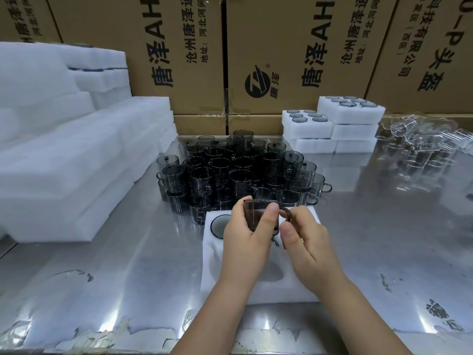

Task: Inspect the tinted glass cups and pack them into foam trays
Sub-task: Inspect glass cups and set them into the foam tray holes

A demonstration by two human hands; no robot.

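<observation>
You get bright, even overhead light; white glare streaks the steel bench (371, 226) near its front edge. Wide-angle bending tilts the cardboard cartons (294, 55), and the foam stack (58, 160) looks soft.

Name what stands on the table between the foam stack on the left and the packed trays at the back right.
Tinted cups, some stacked, crowd that stretch between the foam stack and the packed trays, as the head view shows.

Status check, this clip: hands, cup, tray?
Left hand grips tinted cup body, right hand pinches its handle. Cup held above foam tray, one seated cup in it. Nothing blocking.
</observation>
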